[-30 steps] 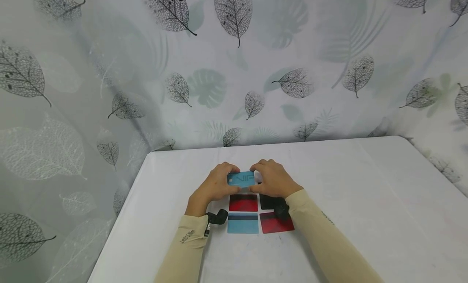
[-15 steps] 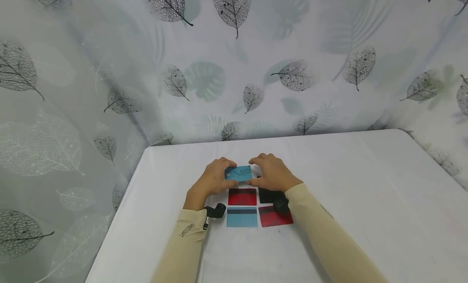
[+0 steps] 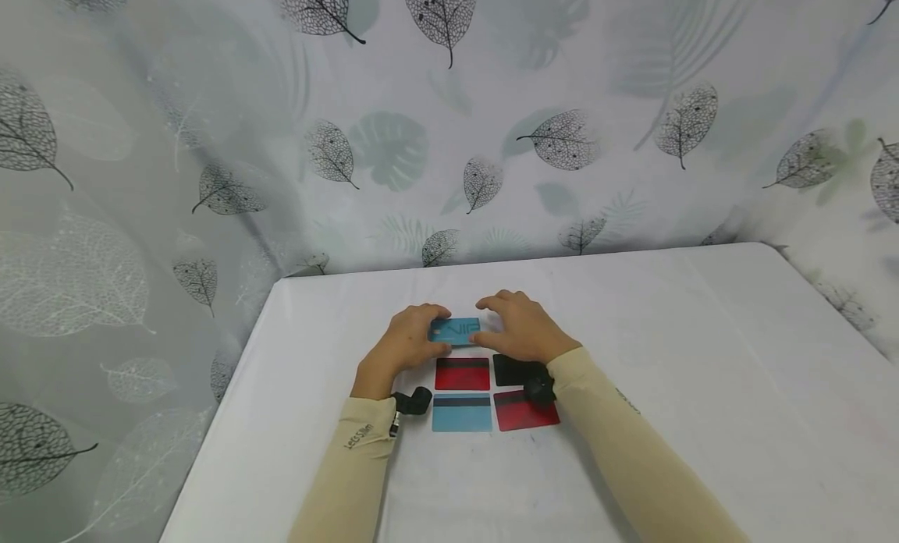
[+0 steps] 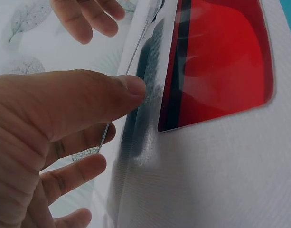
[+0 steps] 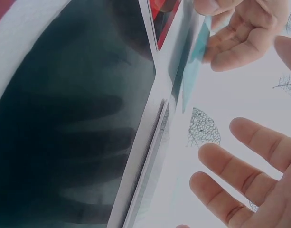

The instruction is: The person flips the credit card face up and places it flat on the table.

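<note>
Over there, the left hand (image 3: pixel 407 342) pinches the blue VIP card (image 3: pixel 455 332) at ten o'clock from the black card (image 3: pixel 511 371), while the right hand (image 3: pixel 525 331), fingers loosely spread, hovers by its three-o'clock end.

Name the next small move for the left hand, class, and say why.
Probably lower the blue VIP card flat onto the table just beyond the far red card: the left hand pinches it in mid-air, while the right hand is open, not gripping it.
</note>
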Demonstrator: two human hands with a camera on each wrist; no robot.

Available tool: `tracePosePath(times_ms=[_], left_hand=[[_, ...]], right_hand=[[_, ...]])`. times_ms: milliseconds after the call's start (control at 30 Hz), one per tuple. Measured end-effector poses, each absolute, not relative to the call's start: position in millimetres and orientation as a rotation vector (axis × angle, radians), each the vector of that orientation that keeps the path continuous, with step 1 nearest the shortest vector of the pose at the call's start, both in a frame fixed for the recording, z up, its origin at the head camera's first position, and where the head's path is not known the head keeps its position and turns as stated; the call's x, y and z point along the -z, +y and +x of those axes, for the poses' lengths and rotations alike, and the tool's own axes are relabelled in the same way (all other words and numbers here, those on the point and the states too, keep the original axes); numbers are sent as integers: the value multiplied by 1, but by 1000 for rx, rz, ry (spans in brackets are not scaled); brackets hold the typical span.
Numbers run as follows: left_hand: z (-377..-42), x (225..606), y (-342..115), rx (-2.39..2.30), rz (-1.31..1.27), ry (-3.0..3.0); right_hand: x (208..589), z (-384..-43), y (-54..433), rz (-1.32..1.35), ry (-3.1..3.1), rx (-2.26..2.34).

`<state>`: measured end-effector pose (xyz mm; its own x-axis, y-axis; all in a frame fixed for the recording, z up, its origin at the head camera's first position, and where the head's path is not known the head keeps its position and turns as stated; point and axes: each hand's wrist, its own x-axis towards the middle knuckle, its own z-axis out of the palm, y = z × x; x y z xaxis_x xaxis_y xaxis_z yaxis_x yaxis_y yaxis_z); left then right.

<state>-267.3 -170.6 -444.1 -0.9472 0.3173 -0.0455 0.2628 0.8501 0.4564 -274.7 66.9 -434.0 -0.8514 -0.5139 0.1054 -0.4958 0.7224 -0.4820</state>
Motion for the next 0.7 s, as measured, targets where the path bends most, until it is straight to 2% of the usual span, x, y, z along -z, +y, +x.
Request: tracePosePath(times_ms=[433,700], left_hand=[[-266,443,-168,-654,406,2902],[-266,441,-162,-699,389,2891]], right_hand=[[435,-275,71,-814,2868,848],[434,-277,77,-707,2947,624]])
